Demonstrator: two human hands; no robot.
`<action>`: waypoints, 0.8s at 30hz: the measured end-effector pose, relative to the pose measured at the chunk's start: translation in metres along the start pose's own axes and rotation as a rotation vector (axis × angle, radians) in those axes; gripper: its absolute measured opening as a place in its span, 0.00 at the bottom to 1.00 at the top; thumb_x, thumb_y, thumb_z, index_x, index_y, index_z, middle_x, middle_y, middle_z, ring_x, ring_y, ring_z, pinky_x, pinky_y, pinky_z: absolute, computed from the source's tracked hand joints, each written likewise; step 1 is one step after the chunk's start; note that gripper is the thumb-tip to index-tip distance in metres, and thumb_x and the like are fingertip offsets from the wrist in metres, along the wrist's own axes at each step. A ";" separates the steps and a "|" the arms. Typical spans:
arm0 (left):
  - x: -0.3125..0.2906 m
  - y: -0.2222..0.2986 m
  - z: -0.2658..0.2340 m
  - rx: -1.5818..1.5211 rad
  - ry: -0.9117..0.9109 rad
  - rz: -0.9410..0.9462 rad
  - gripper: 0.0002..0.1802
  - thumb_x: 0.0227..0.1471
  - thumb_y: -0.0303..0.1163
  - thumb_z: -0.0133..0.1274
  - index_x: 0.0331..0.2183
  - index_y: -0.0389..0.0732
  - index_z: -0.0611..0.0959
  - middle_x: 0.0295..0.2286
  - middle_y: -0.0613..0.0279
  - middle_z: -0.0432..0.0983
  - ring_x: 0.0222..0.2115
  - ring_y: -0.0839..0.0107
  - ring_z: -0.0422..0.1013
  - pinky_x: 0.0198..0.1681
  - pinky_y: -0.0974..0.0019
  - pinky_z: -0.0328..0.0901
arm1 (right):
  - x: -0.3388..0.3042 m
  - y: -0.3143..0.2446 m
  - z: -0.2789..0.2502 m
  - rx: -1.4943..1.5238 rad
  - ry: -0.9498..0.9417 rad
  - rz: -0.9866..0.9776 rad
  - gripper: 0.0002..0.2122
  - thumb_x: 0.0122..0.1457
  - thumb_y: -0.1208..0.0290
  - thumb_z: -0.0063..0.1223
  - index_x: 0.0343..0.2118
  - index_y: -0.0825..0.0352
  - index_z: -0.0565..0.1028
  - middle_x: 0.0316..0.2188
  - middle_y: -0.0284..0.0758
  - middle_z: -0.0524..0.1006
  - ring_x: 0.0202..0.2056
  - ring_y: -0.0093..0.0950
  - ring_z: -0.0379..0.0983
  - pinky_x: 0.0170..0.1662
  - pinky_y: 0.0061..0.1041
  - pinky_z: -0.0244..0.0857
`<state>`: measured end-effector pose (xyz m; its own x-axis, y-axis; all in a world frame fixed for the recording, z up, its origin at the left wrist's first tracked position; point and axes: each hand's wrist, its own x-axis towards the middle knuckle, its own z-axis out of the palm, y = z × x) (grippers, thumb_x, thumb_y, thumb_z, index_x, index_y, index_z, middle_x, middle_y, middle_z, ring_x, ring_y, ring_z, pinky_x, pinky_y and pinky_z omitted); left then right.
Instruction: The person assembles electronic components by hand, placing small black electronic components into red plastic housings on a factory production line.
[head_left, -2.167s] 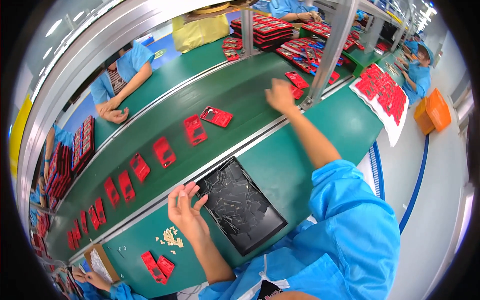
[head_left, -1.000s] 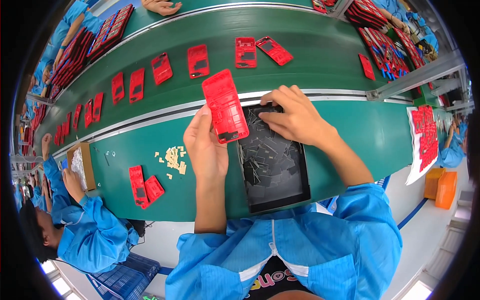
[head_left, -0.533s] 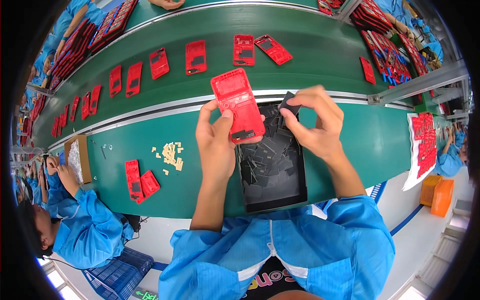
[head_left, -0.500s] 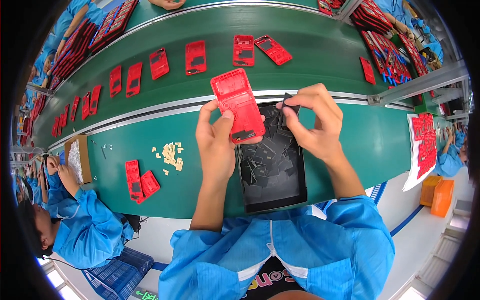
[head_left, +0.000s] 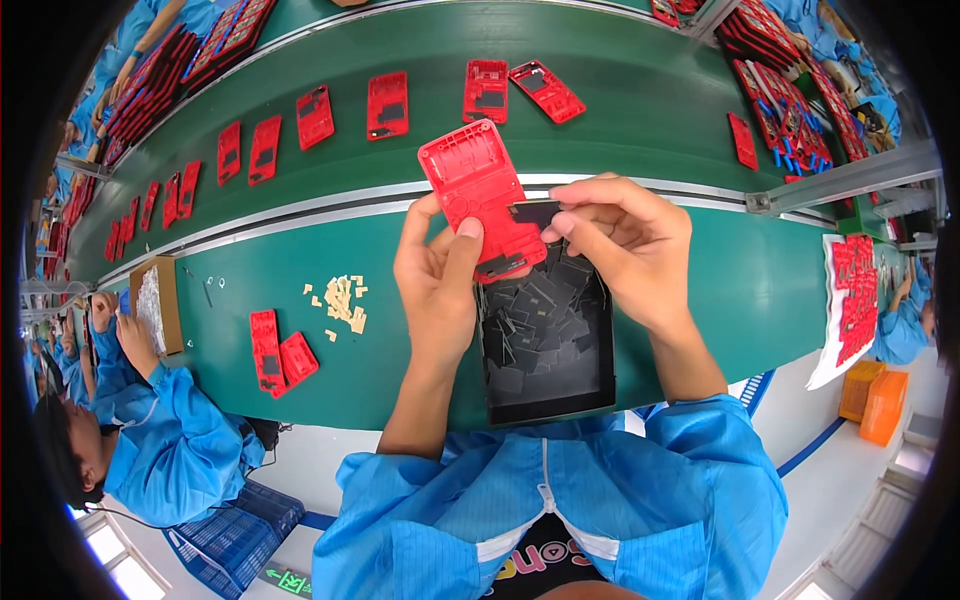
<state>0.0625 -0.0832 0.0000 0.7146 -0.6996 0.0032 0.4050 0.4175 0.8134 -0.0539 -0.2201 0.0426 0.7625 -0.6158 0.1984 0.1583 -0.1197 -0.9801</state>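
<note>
My left hand [head_left: 437, 270] grips a red plastic casing [head_left: 478, 185] by its lower half, thumb across its inner face. A dark strip sits near the casing's bottom end. Between the thumb and fingers of my right hand [head_left: 630, 240] is a thin black rectangular pad [head_left: 535, 213], held over the right side of the casing; whether it touches cannot be made out. Below both hands stands a black tray [head_left: 550, 405] with many loose black pads [head_left: 535, 325] in it.
Beyond the metal rail, red casings [head_left: 388, 105] lie in a row on a green belt [head_left: 430, 55]. To the left are a pile of small cream pieces [head_left: 345, 300], two red casings [head_left: 268, 350] and a cardboard box [head_left: 168, 305]. A co-worker [head_left: 170, 440] sits at left.
My right hand has brought the black pad leftward and turned it flatter over the red casing. The casing has risen slightly in my left hand.
</note>
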 end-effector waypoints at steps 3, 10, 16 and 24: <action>-0.001 0.001 0.002 0.020 0.007 0.012 0.16 0.66 0.25 0.49 0.53 0.32 0.68 0.41 0.44 0.81 0.40 0.65 0.81 0.38 0.59 0.81 | 0.000 -0.006 0.000 0.089 -0.024 0.141 0.09 0.61 0.85 0.59 0.44 0.74 0.78 0.37 0.37 0.81 0.35 0.23 0.83 0.31 0.15 0.72; 0.000 -0.006 -0.001 0.023 -0.033 0.080 0.17 0.65 0.23 0.50 0.53 0.33 0.68 0.43 0.43 0.81 0.43 0.68 0.79 0.45 0.64 0.77 | 0.001 -0.003 0.003 0.124 -0.020 0.198 0.09 0.61 0.83 0.59 0.44 0.75 0.76 0.35 0.38 0.81 0.35 0.25 0.83 0.28 0.16 0.71; -0.002 -0.004 0.003 0.022 -0.029 0.123 0.16 0.64 0.21 0.50 0.52 0.32 0.68 0.44 0.43 0.80 0.43 0.67 0.79 0.45 0.64 0.78 | 0.001 -0.002 0.005 0.095 -0.016 0.253 0.06 0.60 0.83 0.60 0.40 0.74 0.77 0.29 0.35 0.82 0.32 0.20 0.82 0.28 0.14 0.69; -0.002 -0.002 0.002 0.020 -0.039 0.120 0.16 0.65 0.21 0.49 0.52 0.32 0.68 0.44 0.43 0.80 0.43 0.64 0.79 0.42 0.55 0.81 | -0.003 0.009 0.011 0.006 0.020 0.089 0.05 0.57 0.85 0.63 0.36 0.74 0.80 0.28 0.33 0.81 0.27 0.15 0.76 0.30 0.14 0.68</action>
<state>0.0591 -0.0840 -0.0006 0.7347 -0.6671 0.1235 0.3058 0.4882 0.8174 -0.0479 -0.2112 0.0336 0.7607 -0.6396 0.1102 0.0941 -0.0594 -0.9938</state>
